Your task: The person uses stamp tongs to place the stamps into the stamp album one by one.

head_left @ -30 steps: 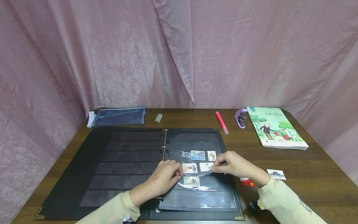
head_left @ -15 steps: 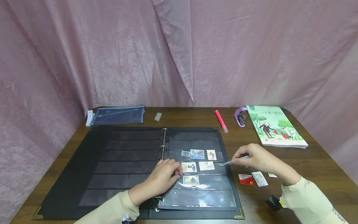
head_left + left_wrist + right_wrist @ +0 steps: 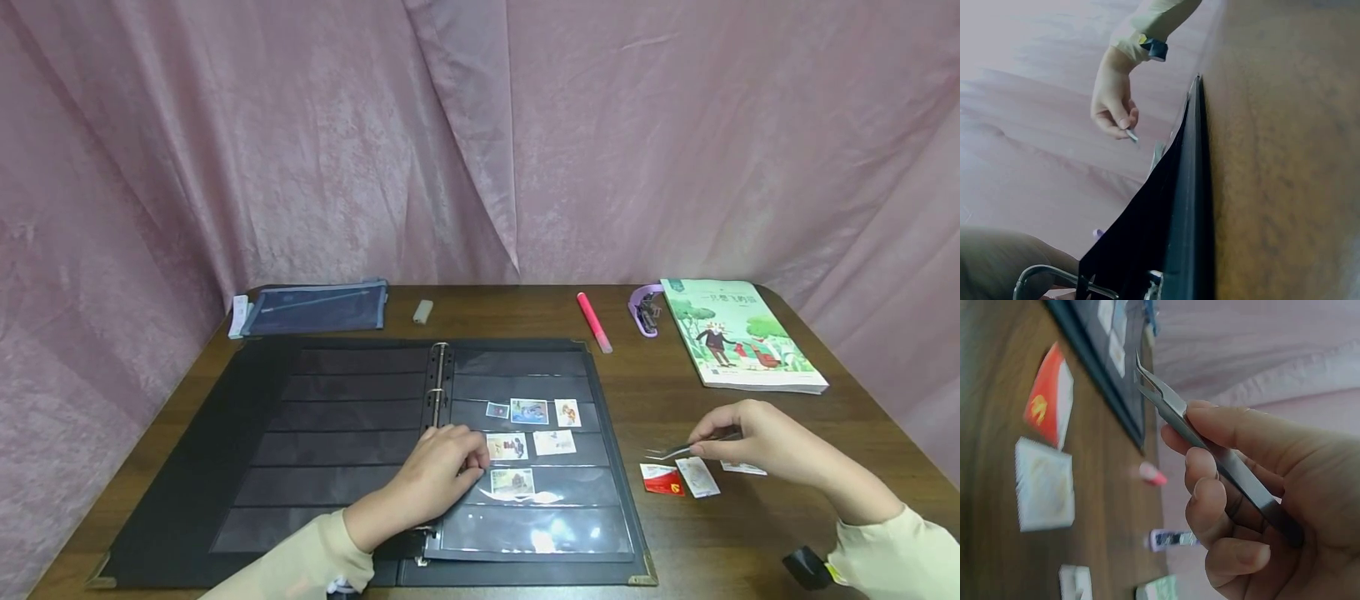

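My right hand [image 3: 765, 437] grips metal tweezers [image 3: 1244, 481] between thumb and fingers. Their bent tips are parted, with nothing between them in the right wrist view. Below the hand on the wood lie a red-and-white stamp [image 3: 662, 481], a pale stamp [image 3: 697, 478] and another stamp [image 3: 742, 468] partly under the hand. My left hand [image 3: 442, 467] rests with relaxed, bent fingers on the inner side of the right page of an open black stamp album [image 3: 172, 483]. Several stamps sit in that page's clear strips, among them a blue one [image 3: 529, 412] and a green one [image 3: 512, 482].
Behind the album lie a blue mesh pouch [image 3: 318, 308] and a small eraser [image 3: 423, 312]. A pink marker [image 3: 594, 322], a purple-rimmed object [image 3: 646, 311] and a green-covered book [image 3: 742, 333] are at the back right. Metal rings [image 3: 437, 390] run along the album's spine.
My right hand has moved right with the tweezers, from a pale stamp in the page's middle strip to above the loose stamps on the table. My left hand has stayed in place.
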The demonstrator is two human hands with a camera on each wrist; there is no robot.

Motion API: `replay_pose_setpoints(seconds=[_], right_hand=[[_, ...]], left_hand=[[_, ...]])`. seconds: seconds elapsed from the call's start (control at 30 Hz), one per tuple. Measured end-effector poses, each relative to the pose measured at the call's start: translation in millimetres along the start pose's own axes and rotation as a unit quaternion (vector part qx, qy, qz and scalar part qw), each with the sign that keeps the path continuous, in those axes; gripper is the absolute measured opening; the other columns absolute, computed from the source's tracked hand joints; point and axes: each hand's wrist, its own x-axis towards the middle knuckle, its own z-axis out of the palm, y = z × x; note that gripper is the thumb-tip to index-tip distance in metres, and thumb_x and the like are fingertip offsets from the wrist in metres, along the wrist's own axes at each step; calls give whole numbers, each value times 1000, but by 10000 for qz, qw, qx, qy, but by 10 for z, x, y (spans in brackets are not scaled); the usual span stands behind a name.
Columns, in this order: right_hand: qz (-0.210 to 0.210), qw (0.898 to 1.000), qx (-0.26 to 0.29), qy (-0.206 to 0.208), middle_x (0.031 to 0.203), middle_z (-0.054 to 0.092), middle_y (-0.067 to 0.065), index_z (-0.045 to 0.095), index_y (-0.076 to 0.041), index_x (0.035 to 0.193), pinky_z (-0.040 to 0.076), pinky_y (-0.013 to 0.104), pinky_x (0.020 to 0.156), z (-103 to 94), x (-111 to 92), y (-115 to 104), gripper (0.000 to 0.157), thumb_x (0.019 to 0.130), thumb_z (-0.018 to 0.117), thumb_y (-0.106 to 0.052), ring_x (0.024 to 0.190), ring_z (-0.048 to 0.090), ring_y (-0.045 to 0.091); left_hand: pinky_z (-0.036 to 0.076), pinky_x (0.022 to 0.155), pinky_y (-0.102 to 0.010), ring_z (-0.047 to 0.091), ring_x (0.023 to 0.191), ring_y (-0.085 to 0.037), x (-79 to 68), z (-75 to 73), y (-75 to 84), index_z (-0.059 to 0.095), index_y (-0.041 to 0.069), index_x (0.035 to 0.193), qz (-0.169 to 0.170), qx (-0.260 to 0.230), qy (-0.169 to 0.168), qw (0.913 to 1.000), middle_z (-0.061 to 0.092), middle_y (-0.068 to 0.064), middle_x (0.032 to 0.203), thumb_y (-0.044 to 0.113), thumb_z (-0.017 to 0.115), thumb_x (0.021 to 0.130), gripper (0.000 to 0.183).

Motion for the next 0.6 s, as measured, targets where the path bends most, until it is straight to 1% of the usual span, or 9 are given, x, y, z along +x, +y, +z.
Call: replay_pose_setpoints(seconds=[0.1, 0.2, 0.4, 0.5, 0.6], right_hand=[[226, 9997, 70, -52, 75, 64, -12, 67, -18, 85, 41, 19, 52, 3, -85, 88, 7, 83, 63, -22, 61, 47, -8], [352, 9993, 112, -70, 70, 60, -13, 67, -16, 83, 41, 19, 48, 10, -151, 157, 7, 83, 62, -21, 56, 46, -7], [439, 9987, 203, -146, 61, 46, -18, 65, -17, 76, 39, 19, 45, 29, -267, 272, 9, 84, 61, -19, 51, 44, -6], [479, 9980, 321, -254, 60, 44, -18, 65, -18, 75, 39, 20, 45, 42, -310, 308, 11, 85, 59, -19, 51, 44, -6], [423, 9975, 464, -316, 60, 44, -18, 66, -18, 76, 40, 21, 45, 56, -334, 332, 12, 86, 58, -19, 51, 44, -6]], left_hand=[[31, 70, -22, 43, 70, 0, -1, -1, 2, 57, 23, 73, 19, 11, 13, 10000, 48, 15, 68, 14, 70, 73, 16], [31, 71, -23, 43, 70, 0, 0, -4, 6, 57, 24, 73, -7, 12, 10, 10000, 48, 15, 68, 13, 70, 73, 17], [31, 72, -23, 43, 70, 0, 4, -5, 8, 57, 24, 73, -71, -11, -32, 10000, 47, 16, 68, 14, 70, 73, 17], [31, 71, -23, 43, 70, 0, 4, -2, 8, 57, 24, 73, -73, -6, -29, 10000, 47, 16, 68, 14, 70, 73, 17], [31, 71, -22, 43, 70, 0, 4, 2, 6, 57, 24, 73, -66, 5, -33, 10000, 47, 16, 67, 14, 70, 73, 17]])
